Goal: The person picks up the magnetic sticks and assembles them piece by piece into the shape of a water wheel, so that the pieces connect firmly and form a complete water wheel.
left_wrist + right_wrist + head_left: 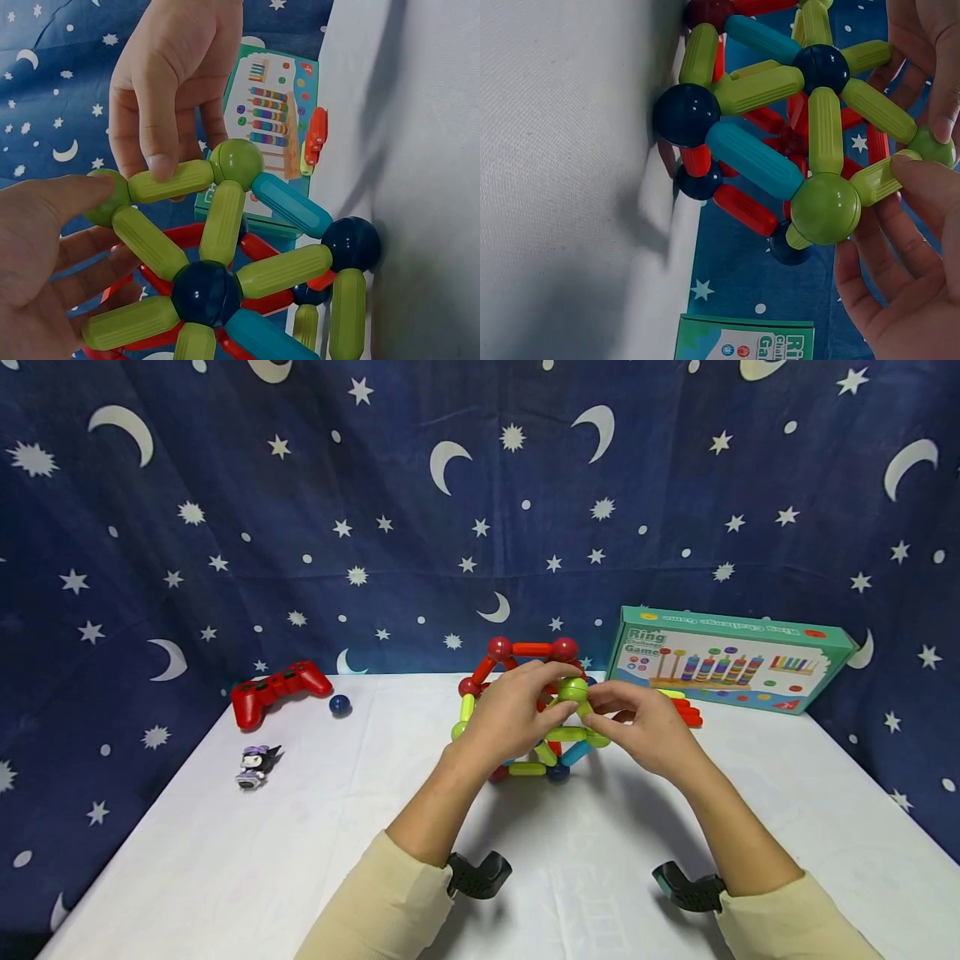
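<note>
A frame of coloured rods and balls, looking like a magnetic building set, stands on the white table; a navy ball (206, 292) joins several of its rods. My left hand (506, 714) pinches a green ball (573, 689) at the top, its thumb pressed on the side. With thumb and fingers, my right hand (648, 724) grips the green rod (876, 182) that runs from that ball to another green ball (826, 209). A blue rod (291, 204) leads from this second ball to a further navy ball (351, 244). In the head view both hands cover part of the frame.
Behind on the right leans a green "Ring Challenge Game" box (727, 660), with loose red rods (687, 713) before it. To the left lie a red game controller (279, 693), a loose navy ball (340, 706) and a small figurine (257, 766). A starry blue cloth (405, 518) hangs behind.
</note>
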Demonstrator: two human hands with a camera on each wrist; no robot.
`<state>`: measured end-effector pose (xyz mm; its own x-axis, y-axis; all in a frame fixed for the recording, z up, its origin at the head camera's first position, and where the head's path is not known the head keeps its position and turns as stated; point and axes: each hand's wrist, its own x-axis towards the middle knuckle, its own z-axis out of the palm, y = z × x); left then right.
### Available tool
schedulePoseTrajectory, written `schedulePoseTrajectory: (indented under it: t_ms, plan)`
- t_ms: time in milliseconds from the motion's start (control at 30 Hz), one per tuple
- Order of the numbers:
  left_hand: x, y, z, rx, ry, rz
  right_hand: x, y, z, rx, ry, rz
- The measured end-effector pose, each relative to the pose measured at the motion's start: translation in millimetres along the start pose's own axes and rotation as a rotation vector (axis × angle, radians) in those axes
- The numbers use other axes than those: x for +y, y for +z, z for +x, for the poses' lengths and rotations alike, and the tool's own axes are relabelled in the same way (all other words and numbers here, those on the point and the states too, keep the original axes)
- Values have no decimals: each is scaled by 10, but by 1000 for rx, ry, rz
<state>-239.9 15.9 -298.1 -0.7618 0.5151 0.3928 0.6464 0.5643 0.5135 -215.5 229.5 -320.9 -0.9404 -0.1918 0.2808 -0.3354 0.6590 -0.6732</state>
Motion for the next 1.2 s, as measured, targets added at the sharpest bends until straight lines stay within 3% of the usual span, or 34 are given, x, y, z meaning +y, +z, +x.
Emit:
schedulePoseTrajectory:
  t_ms: [267, 433, 700, 900, 1067, 1200]
  plan:
    - [-30, -1, -26, 2, 15, -15, 24, 14, 2, -9, 20, -4]
    - [-75, 5, -82, 43, -2, -43, 74, 21, -1, -16, 43, -2]
    - [-260, -24, -205, 109, -57, -204, 202, -51, -46, -32, 69, 53]
    - [-439, -67, -329, 139, -104, -286, 471, -191, -94, 4, 114, 114]
    - [-570, -99, -448, 209, -169, -365, 785, -277, -82, 79, 162, -64]
    - [-634, -115, -538, 270, -200, -414, 1041, -345, -65, 59, 217, -245]
